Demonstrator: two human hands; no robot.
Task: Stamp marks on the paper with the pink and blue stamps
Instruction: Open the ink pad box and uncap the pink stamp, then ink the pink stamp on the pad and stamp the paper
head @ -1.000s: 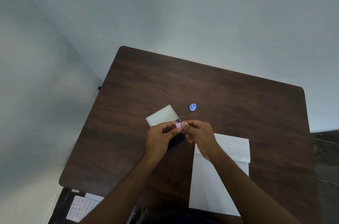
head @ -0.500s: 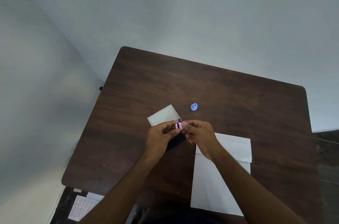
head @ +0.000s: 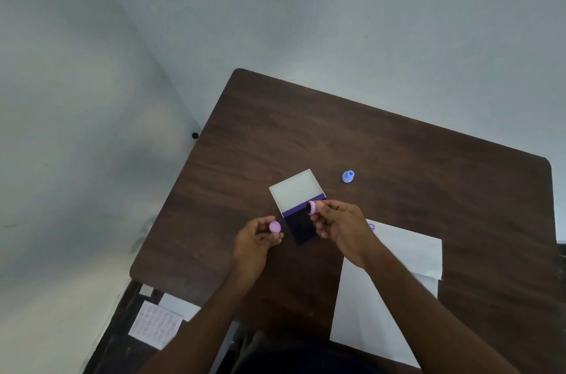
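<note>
My right hand (head: 340, 228) pinches the pink stamp (head: 311, 208), its dark face turned left, just above the open ink pad (head: 301, 228). My left hand (head: 255, 240) holds the stamp's round pink cap (head: 274, 226), left of the pad. The blue stamp (head: 348, 176) stands alone on the brown table (head: 413, 177), beyond the pad. The white paper (head: 407, 251) lies at the right under my right forearm. One purple stamped mark (head: 371, 227) shows near the paper's top left corner.
The ink pad's white lid (head: 295, 189) lies flipped open behind the dark pad. Below the table's left edge, a white sheet with rows of small marks (head: 154, 324) lies on the floor. Grey walls close off the far and left sides.
My hands were together on the capped pink stamp. Now they have come apart: the cap went left with my left hand, the stamp body stayed in my right.
</note>
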